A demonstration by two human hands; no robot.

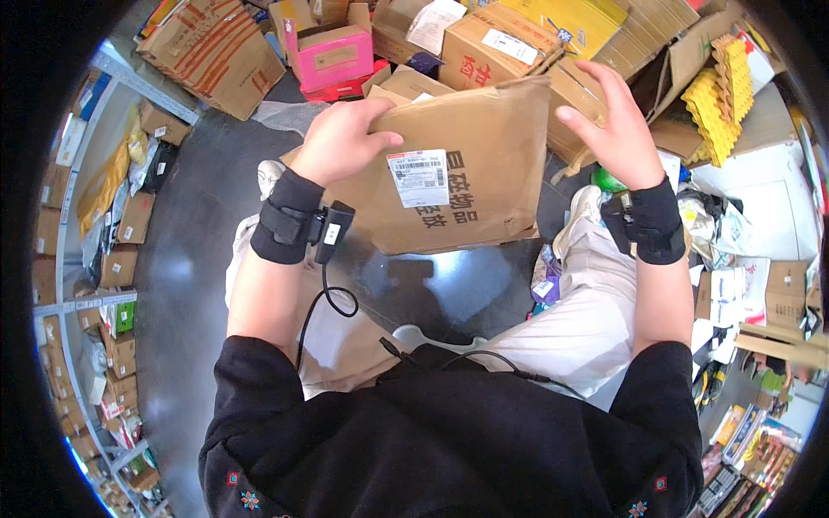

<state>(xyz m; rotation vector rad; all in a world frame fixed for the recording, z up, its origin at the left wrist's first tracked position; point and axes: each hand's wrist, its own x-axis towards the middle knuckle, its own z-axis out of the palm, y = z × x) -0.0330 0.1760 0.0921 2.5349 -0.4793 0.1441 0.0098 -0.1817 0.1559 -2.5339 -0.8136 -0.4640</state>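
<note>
Left Fingers (371,108) Grip Brown Carton (479,142); Right Fingers (611,85) Spread

The left fingers are bent closely over the carton's upper left edge. The carton hangs below and rightward of them, its white label (420,179) just under the thumb. The right fingers are wide apart, with hold of nothing, near its upper right corner. Beyond the left fingers stands a pink box (337,62).

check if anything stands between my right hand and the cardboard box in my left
Nothing visible. Your open right hand sits just off the upper right edge of the cardboard box; the brown carton past it appears to lie behind.
</note>
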